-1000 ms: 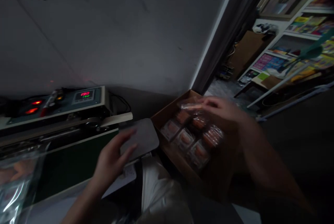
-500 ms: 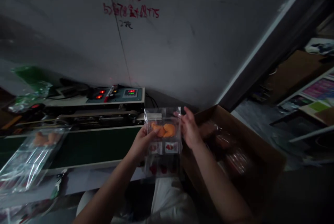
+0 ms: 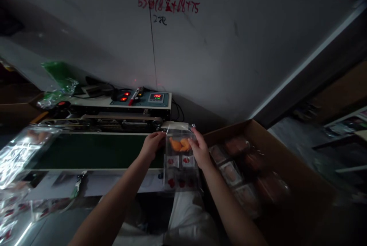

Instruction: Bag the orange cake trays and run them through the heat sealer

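Both my hands are up at the top of a clear plastic bag point(image 3: 180, 162), which hangs upright in front of me. It holds orange pieces of food above several small printed labels with red marks. My left hand point(image 3: 151, 145) pinches the bag's left top corner, and my right hand point(image 3: 199, 148) grips its right side. The bag's top edge lies close to the end of a band sealing machine point(image 3: 109, 123). That machine has a green conveyor bed point(image 3: 94, 150) and a control panel point(image 3: 140, 98) reading 190 in red.
To the right, an open cardboard box point(image 3: 275, 154) holds several wrapped packets point(image 3: 231, 173). Filled clear bags point(image 3: 20, 158) lie in a heap at the left. A green plastic bag point(image 3: 57, 81) sits behind the machine. A wall with red writing stands behind it.
The view has swung left, bringing the machine nearer the middle. The bag has moved up and toward the sealer, and my hands have spread slightly along its top edge.
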A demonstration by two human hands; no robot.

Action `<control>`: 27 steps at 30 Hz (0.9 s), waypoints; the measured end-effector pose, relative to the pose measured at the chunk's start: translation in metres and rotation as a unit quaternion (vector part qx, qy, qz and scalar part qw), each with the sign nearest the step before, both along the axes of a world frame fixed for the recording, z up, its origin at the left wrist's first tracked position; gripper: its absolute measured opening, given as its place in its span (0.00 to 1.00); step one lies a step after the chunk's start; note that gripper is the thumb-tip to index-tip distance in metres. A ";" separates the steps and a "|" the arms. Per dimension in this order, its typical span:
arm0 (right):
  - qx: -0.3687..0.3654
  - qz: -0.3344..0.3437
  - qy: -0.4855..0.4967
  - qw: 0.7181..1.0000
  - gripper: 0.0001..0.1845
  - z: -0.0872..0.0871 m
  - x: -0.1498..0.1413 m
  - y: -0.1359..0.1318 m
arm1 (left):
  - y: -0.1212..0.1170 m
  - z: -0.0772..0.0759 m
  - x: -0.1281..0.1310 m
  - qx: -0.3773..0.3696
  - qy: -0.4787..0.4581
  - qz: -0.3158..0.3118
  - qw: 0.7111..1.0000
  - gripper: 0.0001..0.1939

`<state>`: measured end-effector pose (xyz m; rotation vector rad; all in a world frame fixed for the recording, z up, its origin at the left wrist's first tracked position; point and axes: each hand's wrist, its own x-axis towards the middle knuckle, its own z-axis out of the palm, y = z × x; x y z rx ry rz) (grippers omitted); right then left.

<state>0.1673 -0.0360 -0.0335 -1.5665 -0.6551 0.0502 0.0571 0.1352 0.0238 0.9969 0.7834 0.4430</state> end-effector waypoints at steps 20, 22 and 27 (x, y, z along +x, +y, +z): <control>0.000 -0.072 0.053 0.996 0.30 -0.015 -0.006 0.029 | 0.015 -0.012 0.024 -0.003 0.012 0.039 0.999 0.12; -0.011 -0.077 0.040 0.996 0.30 -0.017 -0.006 0.034 | 0.017 -0.012 0.023 -0.001 0.013 0.050 0.999 0.13; -0.030 -0.105 -0.005 0.994 0.28 -0.019 -0.011 0.053 | 0.029 -0.015 0.015 0.002 0.023 0.081 0.996 0.14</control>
